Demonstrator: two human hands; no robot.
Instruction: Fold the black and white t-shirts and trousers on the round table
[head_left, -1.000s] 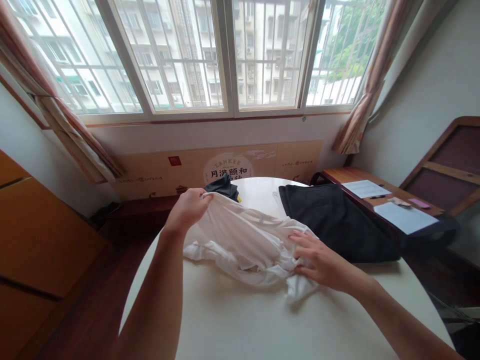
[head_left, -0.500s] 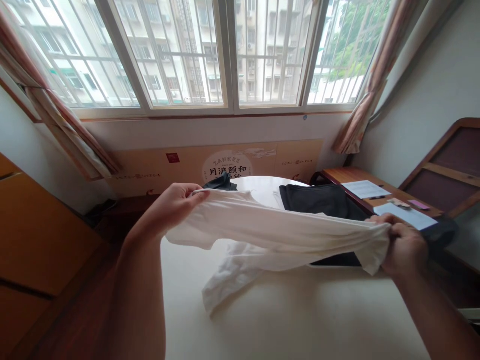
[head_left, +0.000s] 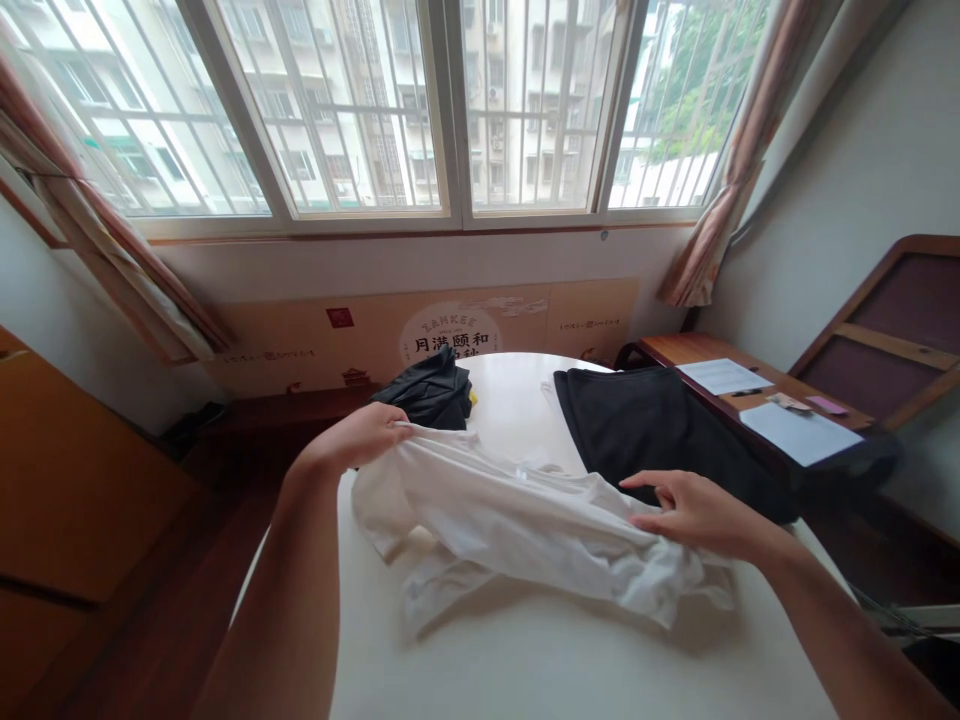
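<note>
A crumpled white shirt (head_left: 517,510) stretches across the white table (head_left: 480,670), its right part bunched on the tabletop. At its upper left corner, my left hand (head_left: 367,435) pinches the fabric between thumb and fingers, holding that edge a little raised. My right hand (head_left: 697,510) hovers over the shirt's right end with thumb and index finger apart; its lower fingers are partly hidden, and the thumb is at or just above the cloth.
Folded black clothing (head_left: 652,420) lies behind the shirt on the right. A dark crumpled garment (head_left: 427,385) sits at the table's far left. Papers (head_left: 799,432) rest on a wooden desk (head_left: 660,350) to the right. A barred window (head_left: 450,110) is ahead.
The shirt, earlier pulled taut in the air between both hands, has dropped onto the table. My right hand has let go and moved left; my left hand came down slightly, still gripping.
</note>
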